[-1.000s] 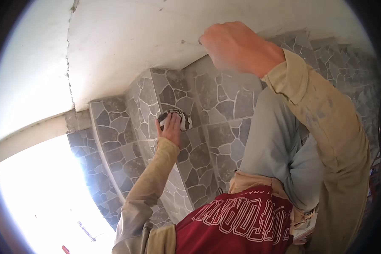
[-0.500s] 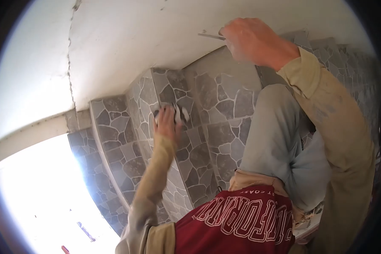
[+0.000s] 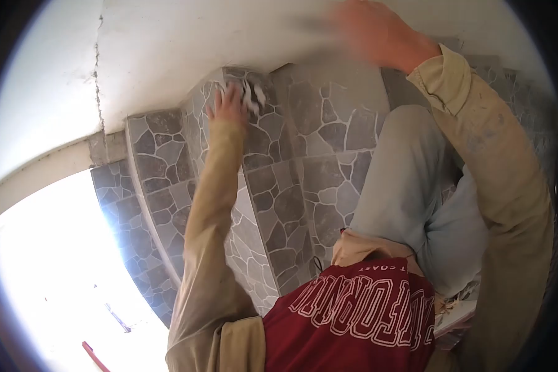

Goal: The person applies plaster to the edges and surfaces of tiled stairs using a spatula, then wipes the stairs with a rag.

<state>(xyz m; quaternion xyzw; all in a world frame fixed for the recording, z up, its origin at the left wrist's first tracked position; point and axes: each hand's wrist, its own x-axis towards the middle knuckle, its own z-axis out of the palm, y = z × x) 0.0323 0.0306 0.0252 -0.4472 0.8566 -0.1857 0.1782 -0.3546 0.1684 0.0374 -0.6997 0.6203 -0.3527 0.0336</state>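
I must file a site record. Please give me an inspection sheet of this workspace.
Surface: stone-pattern tiles, grey, meeting at a corner below a white wall.
Job's things: crumpled cloth pressed on the tiles near the top edge.
Clutter: nothing seen.
Hands: left hand on the cloth; right hand raised at the wall, blurred, grip unclear.
Cables: nothing seen.
Surroundings: bright glare at lower left; the person's bent knee close to the tiles.
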